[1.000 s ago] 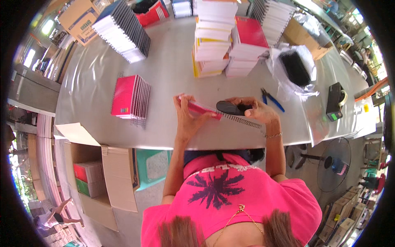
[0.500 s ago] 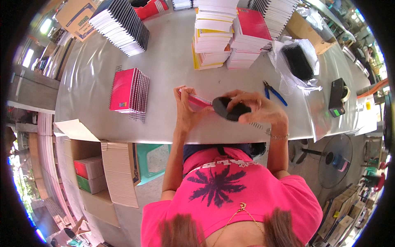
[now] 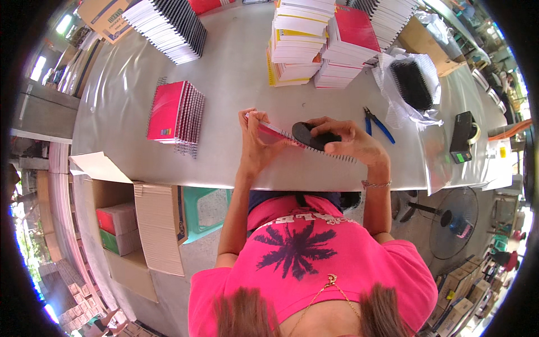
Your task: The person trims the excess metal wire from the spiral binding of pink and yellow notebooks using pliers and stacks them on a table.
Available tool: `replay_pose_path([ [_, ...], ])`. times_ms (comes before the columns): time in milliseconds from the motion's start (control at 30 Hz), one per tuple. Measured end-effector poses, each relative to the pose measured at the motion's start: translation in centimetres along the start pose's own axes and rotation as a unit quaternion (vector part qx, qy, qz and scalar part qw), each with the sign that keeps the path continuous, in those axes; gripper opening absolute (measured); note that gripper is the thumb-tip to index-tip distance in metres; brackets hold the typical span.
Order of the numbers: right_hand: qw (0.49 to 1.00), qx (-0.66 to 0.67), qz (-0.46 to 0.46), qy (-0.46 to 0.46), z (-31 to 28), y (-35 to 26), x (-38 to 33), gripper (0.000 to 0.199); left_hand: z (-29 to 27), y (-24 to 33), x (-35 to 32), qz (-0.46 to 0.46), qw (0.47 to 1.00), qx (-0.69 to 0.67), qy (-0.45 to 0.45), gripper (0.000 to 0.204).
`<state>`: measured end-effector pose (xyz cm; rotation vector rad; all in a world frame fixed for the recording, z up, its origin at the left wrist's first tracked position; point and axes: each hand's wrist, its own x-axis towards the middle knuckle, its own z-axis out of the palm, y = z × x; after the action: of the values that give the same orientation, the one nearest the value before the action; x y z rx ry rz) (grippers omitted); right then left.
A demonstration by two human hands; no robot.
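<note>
My left hand (image 3: 255,146) pinches a thin red-covered notebook (image 3: 270,129) on edge above the table. With my right hand (image 3: 356,145) I grip a black oval pad (image 3: 302,133), its flat side laid along the notebook's bound edge. A spiral wire coil (image 3: 342,156) runs along that edge beneath the pad, and its loose end sticks out under my right fingers. How far the coil sits in the holes is partly hidden by the pad. To the left stands a stack of red spiral notebooks (image 3: 167,115), coils showing at its sides.
Blue-handled cutters (image 3: 383,129) lie right of my right hand, near a tape dispenser (image 3: 462,137). Behind them, black coils (image 3: 414,84) rest on white plastic. Tall notebook stacks (image 3: 297,45) stand at the back. An open carton (image 3: 160,230) sits below the table's left front edge.
The coil now shows along the notebook's edge on both sides of the pad; before, only a short end showed by my right hand. The pad has tilted flatter against that edge.
</note>
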<state>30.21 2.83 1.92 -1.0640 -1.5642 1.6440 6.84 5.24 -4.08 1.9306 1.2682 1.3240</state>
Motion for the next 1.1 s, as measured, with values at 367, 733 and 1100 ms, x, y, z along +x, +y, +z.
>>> replay_pose_path([
  [367, 0.996, -0.086, 0.018, 0.027, 0.2, -0.5, 1.2, 0.040, -0.1, 0.2, 0.0, 0.020, 1.000, -0.010, -0.013, 0.069],
  [733, 0.988, -0.145, -0.051, -0.010, 1.9, -3.0, 0.1, 0.044, 0.8, -2.0, -1.2, -0.050, 0.989, -0.136, -0.028, 0.076],
  [1100, 0.956, -0.272, -0.096, -0.060, 2.6, -5.2, 1.3, 0.041, 0.8, -2.6, -1.2, -0.120, 0.972, -0.193, -0.054, 0.093],
])
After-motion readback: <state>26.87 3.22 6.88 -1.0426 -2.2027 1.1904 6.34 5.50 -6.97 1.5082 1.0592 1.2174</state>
